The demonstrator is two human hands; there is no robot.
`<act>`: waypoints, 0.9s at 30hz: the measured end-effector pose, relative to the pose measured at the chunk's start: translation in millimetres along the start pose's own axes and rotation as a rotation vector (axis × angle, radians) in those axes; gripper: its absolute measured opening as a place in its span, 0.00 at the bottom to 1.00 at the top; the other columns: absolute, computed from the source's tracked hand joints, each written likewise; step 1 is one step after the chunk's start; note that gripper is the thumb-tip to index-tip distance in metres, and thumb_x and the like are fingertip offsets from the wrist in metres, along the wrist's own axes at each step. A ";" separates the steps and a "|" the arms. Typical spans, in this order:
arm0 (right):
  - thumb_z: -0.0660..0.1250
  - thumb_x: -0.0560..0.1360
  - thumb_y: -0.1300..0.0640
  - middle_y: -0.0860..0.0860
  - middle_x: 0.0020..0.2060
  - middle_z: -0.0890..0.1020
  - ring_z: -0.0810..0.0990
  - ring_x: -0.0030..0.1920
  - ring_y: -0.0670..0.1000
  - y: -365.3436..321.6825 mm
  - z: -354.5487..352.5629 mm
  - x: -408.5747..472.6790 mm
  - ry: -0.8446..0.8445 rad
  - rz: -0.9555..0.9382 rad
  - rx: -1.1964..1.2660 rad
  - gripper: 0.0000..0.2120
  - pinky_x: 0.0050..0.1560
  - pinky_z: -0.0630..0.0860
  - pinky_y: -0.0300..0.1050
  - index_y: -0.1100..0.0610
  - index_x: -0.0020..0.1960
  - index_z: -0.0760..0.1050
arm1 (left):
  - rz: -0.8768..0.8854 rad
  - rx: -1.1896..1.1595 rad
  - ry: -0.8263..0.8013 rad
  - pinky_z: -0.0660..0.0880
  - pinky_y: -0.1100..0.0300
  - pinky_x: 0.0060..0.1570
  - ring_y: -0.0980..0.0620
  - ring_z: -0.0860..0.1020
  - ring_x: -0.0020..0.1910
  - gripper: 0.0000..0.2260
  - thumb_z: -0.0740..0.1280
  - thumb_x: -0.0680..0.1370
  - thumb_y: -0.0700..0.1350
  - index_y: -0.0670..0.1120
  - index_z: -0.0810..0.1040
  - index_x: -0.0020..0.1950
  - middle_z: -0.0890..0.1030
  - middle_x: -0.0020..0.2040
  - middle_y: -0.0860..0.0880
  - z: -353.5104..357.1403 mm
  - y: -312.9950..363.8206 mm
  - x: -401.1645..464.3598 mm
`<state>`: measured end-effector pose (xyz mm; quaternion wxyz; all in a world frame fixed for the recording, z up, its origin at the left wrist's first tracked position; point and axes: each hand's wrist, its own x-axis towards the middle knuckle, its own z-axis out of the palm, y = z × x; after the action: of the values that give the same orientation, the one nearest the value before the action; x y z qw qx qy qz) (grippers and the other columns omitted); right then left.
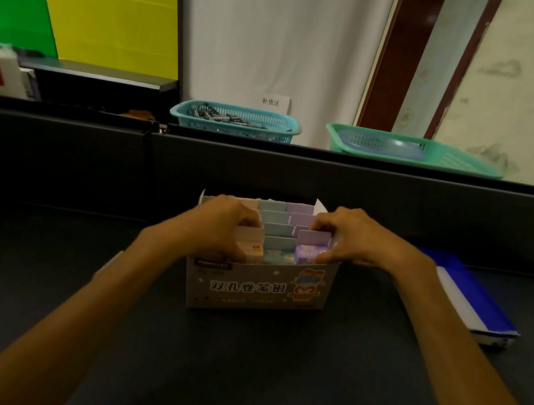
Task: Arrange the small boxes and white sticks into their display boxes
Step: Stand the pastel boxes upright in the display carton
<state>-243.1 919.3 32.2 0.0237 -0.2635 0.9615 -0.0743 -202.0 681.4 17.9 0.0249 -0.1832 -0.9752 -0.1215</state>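
Both my arms reach forward over the dark tabletop (267, 376). My left hand (221, 223) curls its fingers around a pink small box (249, 250), while my right hand (350, 237) pinches a purple small box (308, 252) at the opposite side. Both sit at the near end of the display box (256, 291) directly beneath my hands (blue boxes fill the row between them). Beyond my hands, two green baskets (236, 121) rest on a ledge before a white curtain. A blue-and-white folder (473, 299) lies off my right wrist.
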 end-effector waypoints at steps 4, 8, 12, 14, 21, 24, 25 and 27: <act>0.75 0.68 0.47 0.45 0.53 0.71 0.70 0.56 0.49 -1.7 1.2 2.9 -0.029 0.011 -0.031 0.23 0.60 0.71 0.48 0.46 0.61 0.73 | 0.025 0.056 -0.013 0.68 0.64 0.56 0.59 0.69 0.52 0.20 0.72 0.72 0.49 0.51 0.75 0.63 0.76 0.60 0.52 3.4 -0.7 2.7; 0.75 0.68 0.52 0.48 0.59 0.77 0.75 0.57 0.49 -2.8 2.1 4.0 -0.087 0.025 0.098 0.20 0.57 0.77 0.49 0.47 0.57 0.74 | 0.037 0.069 -0.036 0.68 0.63 0.57 0.60 0.70 0.52 0.19 0.72 0.72 0.48 0.53 0.75 0.62 0.77 0.59 0.53 3.9 -3.3 3.6; 0.74 0.69 0.52 0.48 0.57 0.77 0.76 0.55 0.48 -6.6 5.0 1.0 -0.090 0.003 0.089 0.19 0.53 0.78 0.45 0.48 0.58 0.74 | 0.032 0.112 -0.075 0.69 0.59 0.61 0.55 0.72 0.59 0.19 0.71 0.73 0.48 0.52 0.75 0.63 0.76 0.61 0.52 2.0 -6.8 3.5; 0.74 0.69 0.52 0.48 0.57 0.76 0.75 0.54 0.47 -9.9 6.6 -1.3 -0.092 -0.013 0.084 0.20 0.51 0.78 0.43 0.48 0.59 0.74 | 0.022 0.119 -0.098 0.69 0.58 0.63 0.53 0.72 0.61 0.19 0.71 0.73 0.49 0.52 0.75 0.64 0.75 0.62 0.51 0.9 -8.6 4.1; 0.75 0.69 0.53 0.48 0.60 0.76 0.74 0.58 0.46 -9.3 3.9 0.1 -0.070 -0.015 0.122 0.23 0.57 0.73 0.42 0.49 0.62 0.72 | 0.074 0.057 -0.079 0.70 0.59 0.60 0.55 0.72 0.58 0.18 0.70 0.73 0.50 0.53 0.76 0.63 0.77 0.59 0.52 -1.0 -7.0 0.6; 0.75 0.69 0.54 0.48 0.60 0.77 0.74 0.58 0.46 -9.7 5.7 0.6 -0.077 -0.010 0.129 0.23 0.57 0.74 0.42 0.48 0.62 0.73 | 0.066 0.054 -0.069 0.73 0.55 0.60 0.55 0.73 0.57 0.18 0.71 0.73 0.51 0.53 0.76 0.62 0.77 0.59 0.52 1.5 -8.8 0.5; 0.74 0.69 0.54 0.48 0.60 0.77 0.74 0.58 0.46 -9.8 6.3 0.6 -0.079 -0.008 0.131 0.23 0.57 0.74 0.43 0.48 0.62 0.73 | 0.061 0.055 -0.068 0.73 0.55 0.59 0.55 0.73 0.57 0.17 0.70 0.73 0.52 0.54 0.76 0.61 0.77 0.59 0.52 2.6 -9.6 0.9; 0.74 0.70 0.55 0.48 0.60 0.77 0.74 0.57 0.45 -10.2 6.5 0.2 -0.084 -0.006 0.136 0.23 0.57 0.74 0.42 0.49 0.63 0.72 | 0.058 0.064 -0.057 0.74 0.55 0.59 0.54 0.73 0.56 0.17 0.70 0.73 0.53 0.54 0.76 0.61 0.76 0.60 0.51 4.2 -9.6 0.5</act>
<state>-237.6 909.7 27.4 0.0814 -0.2671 0.9516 -0.1284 -205.9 673.9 11.7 0.0066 -0.2141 -0.9731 -0.0844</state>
